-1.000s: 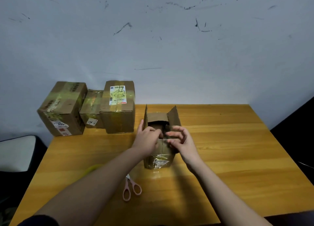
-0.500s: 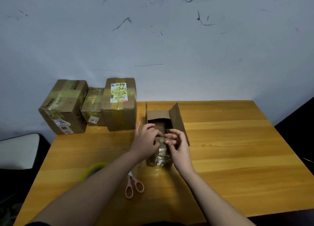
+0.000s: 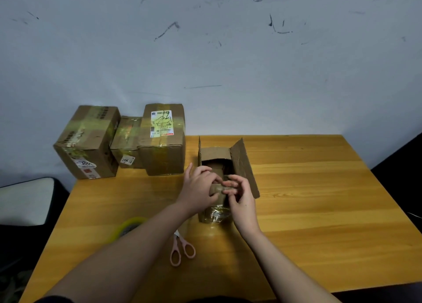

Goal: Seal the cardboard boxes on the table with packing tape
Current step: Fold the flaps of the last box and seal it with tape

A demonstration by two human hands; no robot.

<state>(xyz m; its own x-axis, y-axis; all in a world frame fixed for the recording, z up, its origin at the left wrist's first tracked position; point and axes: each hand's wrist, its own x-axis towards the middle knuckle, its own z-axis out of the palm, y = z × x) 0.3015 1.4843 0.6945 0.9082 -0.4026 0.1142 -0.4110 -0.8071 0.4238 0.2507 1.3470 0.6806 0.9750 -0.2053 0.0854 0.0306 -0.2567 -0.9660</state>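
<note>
L hand [image 3: 198, 189] and R hand [image 3: 241, 200] meet at the near edge of the small open box [image 3: 225, 165], mid-table. L hand's fingers curl over the near flap [image 3: 216, 191], thumb side toward the box, gripping it. R hand's fingers pinch the same flap from the right, fingertips [image 3: 229, 184] bent inward, just about touching the L hand's. Both forearms reach in from the bottom of the frame.

The box stands upright on the wooden table [image 3: 319, 200]. Right flap [image 3: 243, 165] sticks up, tilted outward; left flap [image 3: 199, 151] stands near vertical; far flap leans back. Inside is dark, contents can't be made out. Shiny clear tape w/ a label on the near face below the hands.

Just beside the L forearm, near side: pink-handled scissors [image 3: 181, 250] lying flat, blades pointing away, partly under the arm. Left of that, a yellow-green tape roll [image 3: 130, 226], half hidden by the forearm.

Far-left corner of the table, against the wall: three taped boxes in a row, touching. Left one [image 3: 88, 143] overhangs the table edge, has a "300" sticker. Small middle one [image 3: 126, 143] tucked btwn. Right one [image 3: 163, 140] carries a white shipping label on top.

Wall [image 3: 228, 51] behind is pale, scuffed w/ dark marks.
</note>
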